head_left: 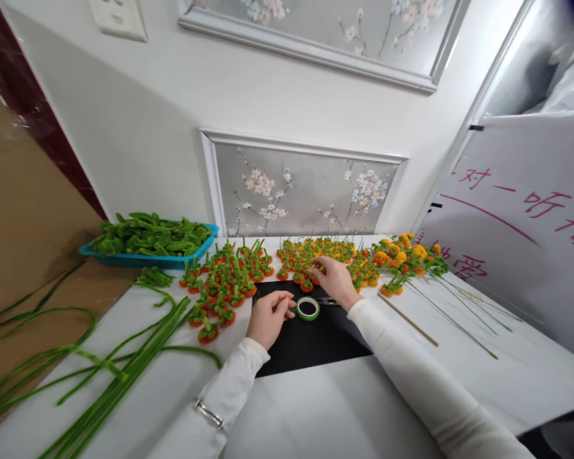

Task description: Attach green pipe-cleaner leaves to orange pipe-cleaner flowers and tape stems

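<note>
My left hand [270,316] hovers over the black mat [296,347], thumb and fingertips pinched together. Whatever may be between them is too small to make out. Just right of it lies a roll of green tape [308,308], with a metal tool [328,301] partly hidden beside it. My right hand [335,280] reaches past the tape, its fingertips drawn together at the near edge of the orange and yellow fuzzy flower heads [335,245] with upright thin stems. Its grip is not clear. More orange flower heads with green tops [224,290] stand left of the mat.
Green fuzzy leaves fill a blue tray [172,260] at back left. Long green pipe cleaners [138,370] lie across the left side. Finished-looking orange flowers with long stems [411,255] and a thin wooden stick [409,319] lie right. A panelled wall [162,121] closes the back.
</note>
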Demonstrator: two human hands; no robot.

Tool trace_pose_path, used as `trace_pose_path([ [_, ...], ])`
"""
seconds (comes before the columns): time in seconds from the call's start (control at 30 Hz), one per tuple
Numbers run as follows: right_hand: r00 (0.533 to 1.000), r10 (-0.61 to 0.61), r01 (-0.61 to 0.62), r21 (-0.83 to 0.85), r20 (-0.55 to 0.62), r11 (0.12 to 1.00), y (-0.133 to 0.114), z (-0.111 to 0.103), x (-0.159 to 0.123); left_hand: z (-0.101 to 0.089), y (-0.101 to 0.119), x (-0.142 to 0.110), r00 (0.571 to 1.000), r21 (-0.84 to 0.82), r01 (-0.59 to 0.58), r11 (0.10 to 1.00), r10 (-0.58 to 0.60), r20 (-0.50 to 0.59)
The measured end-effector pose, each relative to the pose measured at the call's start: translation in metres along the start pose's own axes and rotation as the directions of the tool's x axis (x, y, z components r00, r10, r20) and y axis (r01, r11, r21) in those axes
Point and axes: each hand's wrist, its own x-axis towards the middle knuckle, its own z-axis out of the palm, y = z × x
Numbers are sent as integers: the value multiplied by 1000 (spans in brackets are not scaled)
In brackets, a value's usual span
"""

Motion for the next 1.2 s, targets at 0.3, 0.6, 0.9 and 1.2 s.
trace_pose_path([
  [0.3, 983, -170, 178, 124, -77, 976, -39, -16, -4, 6, -2, -7, 1000, 8, -19, 1000, 19, -17],
  [0.6, 907, -185, 196, 11, 378, 981, -50, -13, -28, -8, 6, -3, 980, -15, -19, 1000, 16, -200],
  [0.9, 870, -160, 213, -63, 467, 975, -47, -36, -85, -7, 4, -3, 978, -12, 0, 1000, -3, -206],
  [1.2, 948, 23, 89, -337, 316, 937, 6, -51, -68, -6, 8, -4, 989, -1, 8, 1000, -8, -148],
])
